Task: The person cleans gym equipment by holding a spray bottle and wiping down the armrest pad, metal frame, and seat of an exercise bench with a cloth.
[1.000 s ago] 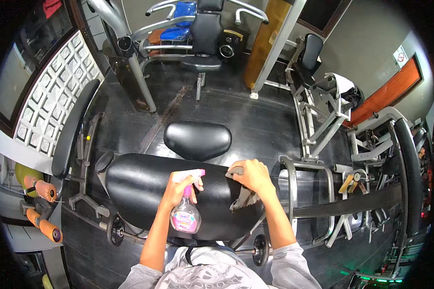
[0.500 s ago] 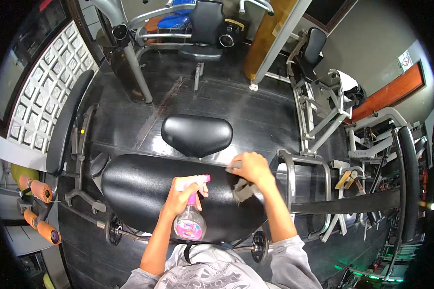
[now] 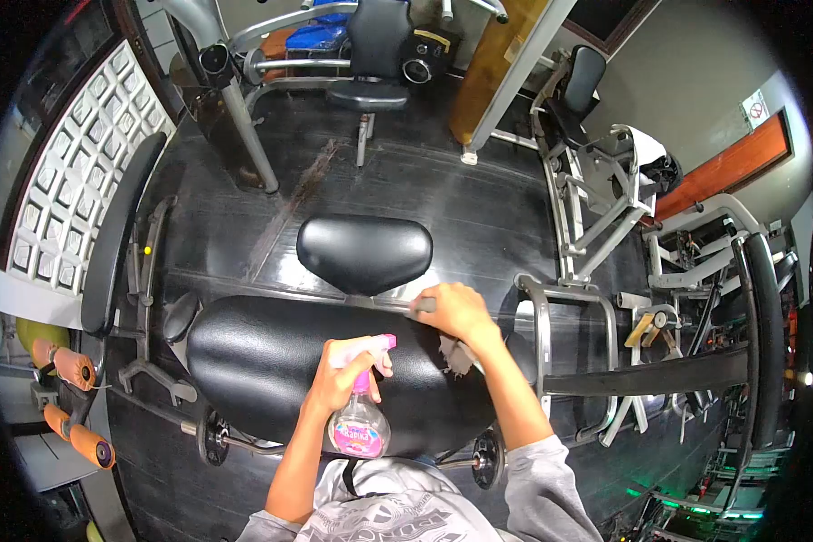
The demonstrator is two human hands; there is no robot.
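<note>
A clear spray bottle (image 3: 359, 432) with a pink trigger head and a pink label hangs upright from my left hand (image 3: 339, 372), whose fingers wrap round its neck and trigger. My right hand (image 3: 461, 314) is closed on a crumpled grey cloth (image 3: 456, 355), part of which dangles below the palm and part sticks out by the fingertips. Beneath both hands lies a long black padded bench (image 3: 253, 361). The right hand is over the bench's far edge, close to a smaller black seat pad (image 3: 366, 253). Whether the cloth touches the padding, I cannot tell.
Below the bench's near edge, weight plates (image 3: 488, 459) sit on a bar. A metal frame (image 3: 540, 334) stands to the right. Orange foam rollers (image 3: 90, 443) are at the left. A machine with a black seat (image 3: 379, 94) and a wooden post (image 3: 497, 72) are farther back.
My right hand has shifted slightly left with the cloth, which now hangs in a different shape. The left hand still holds the spray bottle, and the camera view has moved a little.
</note>
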